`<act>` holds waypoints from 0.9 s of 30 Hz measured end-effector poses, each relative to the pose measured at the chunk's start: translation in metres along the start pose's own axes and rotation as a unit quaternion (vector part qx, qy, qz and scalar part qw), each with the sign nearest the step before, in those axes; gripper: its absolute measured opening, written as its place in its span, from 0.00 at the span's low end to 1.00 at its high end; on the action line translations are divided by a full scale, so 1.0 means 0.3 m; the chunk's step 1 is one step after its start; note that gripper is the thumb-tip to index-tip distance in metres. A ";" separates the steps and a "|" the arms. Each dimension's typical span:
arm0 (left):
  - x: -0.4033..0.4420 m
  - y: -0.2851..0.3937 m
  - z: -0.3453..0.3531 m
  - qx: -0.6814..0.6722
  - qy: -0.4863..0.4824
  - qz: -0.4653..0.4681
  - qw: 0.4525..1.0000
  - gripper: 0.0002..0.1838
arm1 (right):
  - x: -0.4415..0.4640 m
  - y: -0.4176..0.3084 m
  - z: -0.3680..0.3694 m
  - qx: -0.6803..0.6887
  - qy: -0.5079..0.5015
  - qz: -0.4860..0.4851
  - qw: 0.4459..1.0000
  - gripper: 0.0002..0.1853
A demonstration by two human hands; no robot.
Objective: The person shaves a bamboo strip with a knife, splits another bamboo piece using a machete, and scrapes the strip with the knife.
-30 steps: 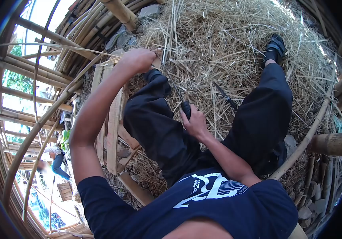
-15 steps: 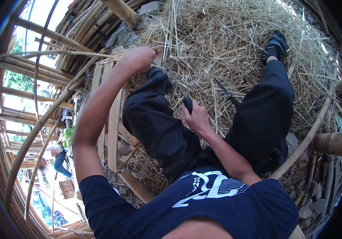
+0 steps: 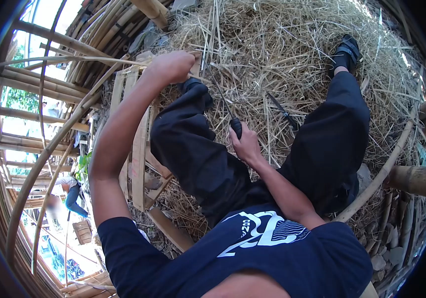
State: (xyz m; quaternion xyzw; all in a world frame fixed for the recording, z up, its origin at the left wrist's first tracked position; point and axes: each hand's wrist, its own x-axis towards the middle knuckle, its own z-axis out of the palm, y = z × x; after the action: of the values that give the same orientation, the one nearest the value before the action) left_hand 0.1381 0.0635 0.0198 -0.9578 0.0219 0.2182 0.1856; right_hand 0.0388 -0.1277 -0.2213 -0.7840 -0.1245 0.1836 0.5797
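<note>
My left hand (image 3: 172, 68) is closed on a long, thin bamboo strip (image 3: 94, 59), which runs off to the left. A short end of pale strip sticks out just right of the fist, above my shoe. In my right hand (image 3: 246, 145), between my knees, is the black handle of a knife (image 3: 235, 128). Its long narrow blade points up and left, the tip close to the left fist. A wooden block behind that fist is partly hidden. Another dark knife (image 3: 283, 112) lies on the straw beside my right hand.
Loose straw and shavings (image 3: 282, 54) cover the ground. A slatted wooden frame (image 3: 138, 169) stands left of my leg. Bamboo poles (image 3: 49, 89) form a railing at left, with a person (image 3: 73, 193) beyond it. A thick bamboo post (image 3: 414, 181) juts in at right.
The knife's blade now shows clearly, and its handle has turned slightly. A pale strip end now sticks out right of my left fist, which has shifted a little up and right.
</note>
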 end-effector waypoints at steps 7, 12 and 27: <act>0.009 -0.041 0.029 -0.006 0.024 0.004 1.000 0.08 | -0.028 -0.084 -0.028 0.024 0.014 -0.072 0.997 0.18; -0.024 -0.015 -0.005 -0.016 0.000 -0.009 1.000 0.08 | 0.003 -0.008 -0.015 -0.038 0.008 -0.004 0.999 0.20; -0.014 -0.041 0.012 -0.026 0.010 -0.014 1.000 0.10 | 0.064 0.112 -0.029 -0.097 -0.028 0.111 0.989 0.24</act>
State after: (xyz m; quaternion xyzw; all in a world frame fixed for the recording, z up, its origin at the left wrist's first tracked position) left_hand 0.1342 0.0760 0.0228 -0.9646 0.0046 0.2069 0.1632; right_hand 0.0593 -0.1374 -0.2539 -0.8401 -0.0706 0.2560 0.4730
